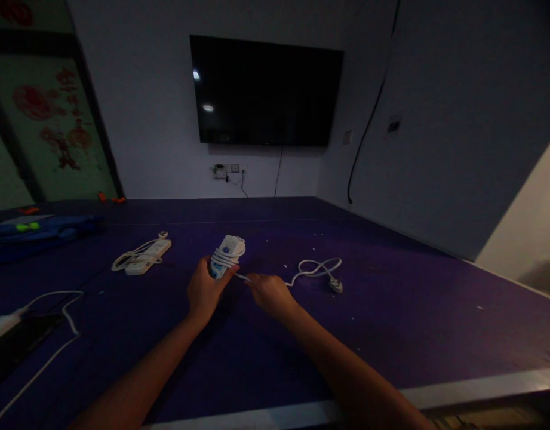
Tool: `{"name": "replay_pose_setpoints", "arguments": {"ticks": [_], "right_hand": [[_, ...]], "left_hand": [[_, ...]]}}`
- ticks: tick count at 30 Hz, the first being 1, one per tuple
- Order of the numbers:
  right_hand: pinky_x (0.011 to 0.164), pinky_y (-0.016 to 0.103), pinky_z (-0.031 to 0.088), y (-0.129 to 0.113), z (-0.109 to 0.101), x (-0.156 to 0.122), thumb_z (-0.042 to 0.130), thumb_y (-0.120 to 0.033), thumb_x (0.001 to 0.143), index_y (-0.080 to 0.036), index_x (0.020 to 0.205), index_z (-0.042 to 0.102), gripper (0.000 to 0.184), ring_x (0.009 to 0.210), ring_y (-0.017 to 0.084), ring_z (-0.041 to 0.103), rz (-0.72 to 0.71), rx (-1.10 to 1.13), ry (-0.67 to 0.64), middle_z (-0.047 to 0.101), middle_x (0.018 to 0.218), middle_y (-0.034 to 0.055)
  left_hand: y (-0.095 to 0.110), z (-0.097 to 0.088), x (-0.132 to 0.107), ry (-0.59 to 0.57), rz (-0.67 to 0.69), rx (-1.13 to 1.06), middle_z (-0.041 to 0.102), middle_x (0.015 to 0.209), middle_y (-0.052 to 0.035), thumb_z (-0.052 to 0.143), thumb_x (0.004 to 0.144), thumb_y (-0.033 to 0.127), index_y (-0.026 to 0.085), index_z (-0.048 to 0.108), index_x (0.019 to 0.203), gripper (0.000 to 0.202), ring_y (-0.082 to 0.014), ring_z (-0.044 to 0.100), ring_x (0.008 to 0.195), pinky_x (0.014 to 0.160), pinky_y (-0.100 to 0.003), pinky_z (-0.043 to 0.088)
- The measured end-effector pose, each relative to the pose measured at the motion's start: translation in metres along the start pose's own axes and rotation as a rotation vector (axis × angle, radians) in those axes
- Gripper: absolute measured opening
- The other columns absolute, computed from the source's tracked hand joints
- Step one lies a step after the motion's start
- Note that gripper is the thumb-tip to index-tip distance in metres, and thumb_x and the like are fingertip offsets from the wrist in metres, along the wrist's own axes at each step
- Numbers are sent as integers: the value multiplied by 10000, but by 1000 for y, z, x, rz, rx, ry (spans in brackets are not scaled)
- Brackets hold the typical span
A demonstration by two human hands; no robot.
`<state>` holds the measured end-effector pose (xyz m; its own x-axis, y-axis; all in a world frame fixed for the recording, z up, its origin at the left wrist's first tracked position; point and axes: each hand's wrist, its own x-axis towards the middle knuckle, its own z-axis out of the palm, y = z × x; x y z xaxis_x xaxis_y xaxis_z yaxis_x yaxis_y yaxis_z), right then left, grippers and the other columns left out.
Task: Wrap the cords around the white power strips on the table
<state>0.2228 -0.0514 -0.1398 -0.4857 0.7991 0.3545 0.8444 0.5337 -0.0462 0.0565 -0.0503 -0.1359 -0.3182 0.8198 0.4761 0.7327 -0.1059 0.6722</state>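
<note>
My left hand (205,290) is closed around a white power strip (231,245) with blue parts, held up off the purple surface. Several turns of white cord (225,258) are wrapped around the strip's middle. Just to the right, my right hand (271,294) is closed on the same cord, which runs taut from the strip to the fingers. Beyond that hand, the loose length of cord curls on the surface and ends in a plug (335,285).
Another white power strip (143,258), its cord looped over it, lies to the left. At the near left are a white strip (3,325), a dark flat object (21,346) and a trailing cable. Blue cloth (64,227) lies further back. A television (268,92) hangs on the wall.
</note>
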Motion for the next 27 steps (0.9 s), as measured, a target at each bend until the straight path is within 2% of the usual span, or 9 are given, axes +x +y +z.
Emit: {"name": "replay_pose_setpoints", "arguments": {"ticks": [5,10,15,21,27], "right_hand": [[555,235,391,2,0,-4,318,-316,951,-154,1024,580,316,680,175,635,-68,-59,83,673,856,109],[553,210,375,8,-1,-6,354,-290,943,-157,1025,586,279,666,140,619,-109,-64,112,669,852,89],[544,228,381,13,-1,-6,342,-280,943,-155,1049,588,296,691,162,626,-118,-77,104,669,863,92],[584,218,407,21,1,-6,368,-274,934,-162,1037,596,274,721,155,629,-50,-27,161,667,884,95],[635,221,422,27,5,-5,377,-282,933,-170,1042,604,276,787,169,639,-15,-5,206,679,888,96]], "left_hand": [[-7,6,-1,35,260,181,612,1072,-189,463,734,683,98,447,1227,765,-328,576,1004,789,-402,448],[-15,9,-1,44,488,264,578,1103,-209,387,792,654,39,277,1373,853,-319,567,987,817,-416,443],[-19,8,-4,-64,551,264,576,1076,-212,329,858,566,2,101,1423,830,-303,568,940,796,-433,456],[-25,11,0,-125,625,115,534,1150,-168,387,868,493,110,-77,1440,830,-273,524,1053,853,-417,452],[-21,9,-1,-116,594,71,541,1069,-120,431,847,516,184,-4,1453,817,-255,555,982,813,-394,469]]}}
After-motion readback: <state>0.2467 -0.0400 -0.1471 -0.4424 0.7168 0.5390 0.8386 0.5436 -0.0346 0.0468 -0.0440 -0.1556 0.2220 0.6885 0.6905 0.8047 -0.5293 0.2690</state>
